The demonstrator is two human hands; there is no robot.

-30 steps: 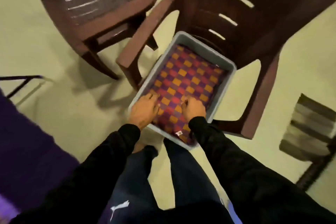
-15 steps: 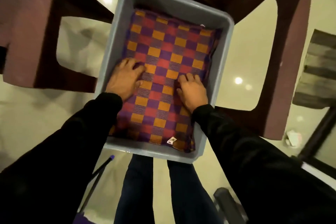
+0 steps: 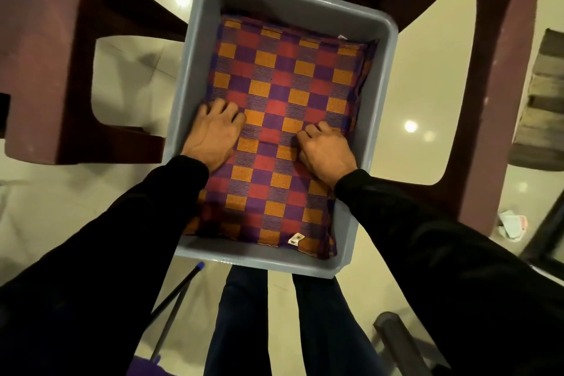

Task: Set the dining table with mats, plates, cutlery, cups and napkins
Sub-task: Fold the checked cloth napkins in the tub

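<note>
Head view: the mats (image 3: 280, 119), a checked folded stack, lie flat in the grey tub (image 3: 378, 119) on a chair (image 3: 500, 94), long axis running away from the person. Both hands rest on the near half: left hand (image 3: 213, 134) by the left wall, fingers curled into the cloth; right hand (image 3: 325, 151) right of centre, fingers curled, pinching fabric. Both are equally near; the stack's free edges lie outward, beside each hand.

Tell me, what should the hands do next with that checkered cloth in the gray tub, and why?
Probably pinch the top mat and lift it out of the gray tub. Both the left hand and the right hand already rest on the checkered mats, fingers bent into the fabric, and the stack lies flat inside the tub on the brown chair. How many mats are stacked cannot be told.
</note>
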